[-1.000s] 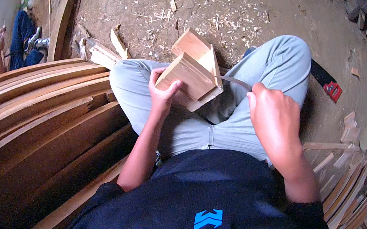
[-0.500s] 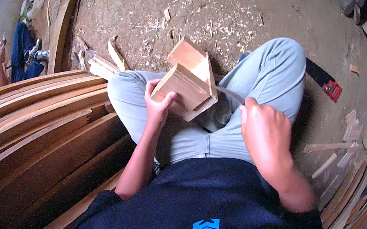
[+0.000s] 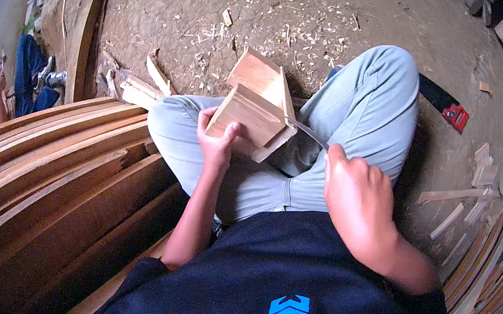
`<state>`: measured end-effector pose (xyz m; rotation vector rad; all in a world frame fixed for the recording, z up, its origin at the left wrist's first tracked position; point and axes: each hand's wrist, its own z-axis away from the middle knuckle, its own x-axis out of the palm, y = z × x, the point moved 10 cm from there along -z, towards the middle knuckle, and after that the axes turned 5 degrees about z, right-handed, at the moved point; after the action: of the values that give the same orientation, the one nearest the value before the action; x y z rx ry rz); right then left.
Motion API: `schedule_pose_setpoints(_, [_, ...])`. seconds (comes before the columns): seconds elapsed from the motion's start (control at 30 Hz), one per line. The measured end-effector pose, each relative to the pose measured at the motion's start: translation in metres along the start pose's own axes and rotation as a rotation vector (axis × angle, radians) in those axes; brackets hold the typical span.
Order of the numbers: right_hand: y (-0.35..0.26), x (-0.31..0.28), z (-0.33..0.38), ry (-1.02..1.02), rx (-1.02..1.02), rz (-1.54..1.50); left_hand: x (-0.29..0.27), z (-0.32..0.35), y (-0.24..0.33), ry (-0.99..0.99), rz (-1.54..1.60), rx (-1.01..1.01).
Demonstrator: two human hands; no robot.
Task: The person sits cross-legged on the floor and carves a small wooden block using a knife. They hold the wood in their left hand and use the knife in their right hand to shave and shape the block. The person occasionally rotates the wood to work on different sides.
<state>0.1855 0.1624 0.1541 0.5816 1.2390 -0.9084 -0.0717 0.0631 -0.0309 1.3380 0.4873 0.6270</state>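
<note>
Left hand [image 3: 218, 144] clamps wooden box [image 3: 252, 113] from 6 o'clock; right hand [image 3: 353, 188] fisted on thin blade [image 3: 306, 133]. Box likely light, rigid; grip corners.

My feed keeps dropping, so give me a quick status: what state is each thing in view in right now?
Wooden box: open-sided, tilted, resting on the lap.
Left hand: gripping the box's lower edge.
Right hand: closed around a handle.
Thin blade: its tip is at the box's right edge.
Curved planks: stacked on the person's left.
Wood chips: scattered over the dirt floor.
Red tool: lying on the ground, untouched.
</note>
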Motion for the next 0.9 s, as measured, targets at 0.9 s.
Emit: schedule_pose_setpoints(0.9, [0.003, 0.035, -0.014, 0.065, 0.055, 0.016, 0.015, 0.002, 0.01, -0.023, -0.139, 0.053])
